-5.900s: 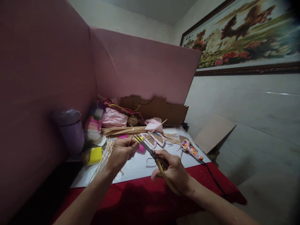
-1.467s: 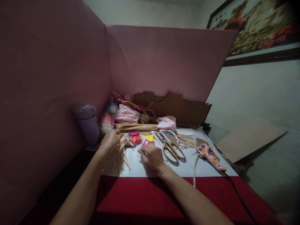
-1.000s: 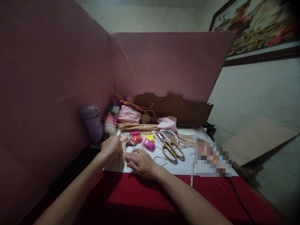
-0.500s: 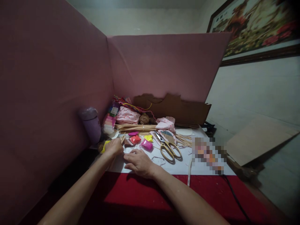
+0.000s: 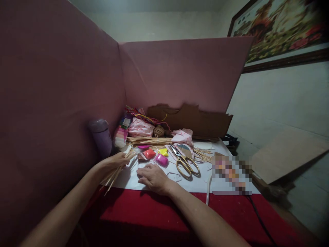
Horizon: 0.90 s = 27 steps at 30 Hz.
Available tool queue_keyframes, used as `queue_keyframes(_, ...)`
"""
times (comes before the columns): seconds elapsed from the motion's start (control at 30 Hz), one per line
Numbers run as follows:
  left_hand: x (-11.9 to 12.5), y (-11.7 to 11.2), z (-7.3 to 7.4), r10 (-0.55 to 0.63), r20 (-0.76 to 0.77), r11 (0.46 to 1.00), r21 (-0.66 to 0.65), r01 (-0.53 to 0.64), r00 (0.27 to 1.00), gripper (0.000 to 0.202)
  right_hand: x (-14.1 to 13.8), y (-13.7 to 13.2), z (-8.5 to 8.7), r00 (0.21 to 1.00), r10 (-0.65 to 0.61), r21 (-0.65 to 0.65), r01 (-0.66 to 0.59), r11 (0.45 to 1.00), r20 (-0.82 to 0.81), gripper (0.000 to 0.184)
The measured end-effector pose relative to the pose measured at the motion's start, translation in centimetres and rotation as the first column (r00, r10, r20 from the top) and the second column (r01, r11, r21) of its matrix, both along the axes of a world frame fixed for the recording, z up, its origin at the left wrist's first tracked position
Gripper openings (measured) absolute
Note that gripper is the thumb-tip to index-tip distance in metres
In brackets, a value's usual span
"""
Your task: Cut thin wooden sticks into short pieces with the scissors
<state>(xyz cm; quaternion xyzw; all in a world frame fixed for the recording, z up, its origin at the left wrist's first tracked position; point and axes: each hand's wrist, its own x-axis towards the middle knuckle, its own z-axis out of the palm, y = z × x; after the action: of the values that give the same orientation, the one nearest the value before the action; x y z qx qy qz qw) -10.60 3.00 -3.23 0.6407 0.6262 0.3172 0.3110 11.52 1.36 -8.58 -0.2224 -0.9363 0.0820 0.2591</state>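
My left hand (image 5: 117, 162) is closed around a loose bundle of thin wooden sticks (image 5: 112, 179), whose ends poke out above and below the fingers. My right hand (image 5: 152, 178) lies palm down on the white sheet (image 5: 131, 176) with its fingers loosely spread, holding nothing. Just beyond it are small bags: a red packet (image 5: 149, 154), a magenta packet (image 5: 161, 160) and a yellow packet (image 5: 163, 152). Gold-handled scissors (image 5: 184, 162) lie to the right of these, blades pointing away from me.
A purple bottle (image 5: 101, 139) stands at the left by the pink partition. Behind are bundled sticks (image 5: 149, 140), a twine ball (image 5: 158, 131), pink cloth (image 5: 141, 128) and torn cardboard (image 5: 187, 120). A pale strip (image 5: 208, 190) and a black cable (image 5: 257, 214) lie on the right.
My left hand has moved left and turned, and the stick bundle in it now shows fanned out on both sides. My right hand has stayed almost where it was.
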Motion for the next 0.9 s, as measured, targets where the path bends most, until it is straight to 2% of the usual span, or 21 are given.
queue_keyframes(0.1,-0.4,-0.7,1.3,-0.047,0.144,0.999,-0.012,0.049,0.988,0.034,0.0,-0.1,0.0,1.0,-0.008,-0.006,0.008,1.0,-0.004,0.022)
queue_keyframes(0.2,0.4,-0.5,2.6,-0.052,0.371,0.987,0.163,-0.01,0.927,0.041,0.0,0.0,0.1,1.0,-0.006,-0.002,0.006,1.0,0.007,0.022)
queue_keyframes(0.3,2.3,-0.2,3.1,-0.112,0.559,0.928,0.354,-0.114,0.821,0.04,0.1,0.1,0.1,1.0,-0.009,0.004,0.009,1.0,0.012,0.024)
queue_keyframes(0.4,4.0,-0.2,1.8,-0.182,0.685,0.881,0.432,-0.192,0.705,0.038,0.2,0.1,0.2,1.0,-0.01,0.012,0.01,1.0,0.007,0.024)
queue_keyframes(0.43,4.5,-0.2,1.0,-0.169,0.695,0.878,0.428,-0.214,0.699,0.036,0.2,0.1,0.2,1.0,-0.008,0.013,0.008,1.0,0.009,0.024)
queue_keyframes(0.5,5.0,-0.2,-0.6,-0.066,0.69,0.877,0.384,-0.288,0.72,0.032,0.2,0.2,0.3,1.0,-0.009,0.014,0.008,1.0,0.011,0.024)
queue_keyframes(0.6,5.3,-0.3,-2.2,-0.009,0.673,0.891,0.341,-0.3,0.739,0.029,0.1,0.4,0.1,1.0,-0.006,0.019,0.005,1.0,0.007,0.025)
queue_keyframes(0.7,5.6,-0.3,-2.1,-0.003,0.646,0.913,0.313,-0.261,0.763,0.026,0.1,0.5,-0.1,1.0,-0.004,0.031,0.003,0.999,0.012,0.025)
queue_keyframes(0.77,5.8,-0.2,-1.6,-0.023,0.688,0.921,0.297,-0.252,0.725,0.024,0.1,0.6,-0.3,1.0,-0.008,0.039,0.008,0.999,0.004,0.026)
queue_keyframes(0.87,6.0,0.1,-1.1,-0.112,0.77,0.914,0.329,-0.239,0.629,0.021,0.1,0.7,-0.4,1.0,-0.002,0.049,0.002,0.999,-0.008,0.027)
queue_keyframes(0.9,5.9,0.1,-1.0,-0.127,0.769,0.91,0.341,-0.234,0.627,0.021,0.1,0.7,-0.4,1.0,0.0,0.053,0.0,0.999,-0.008,0.028)
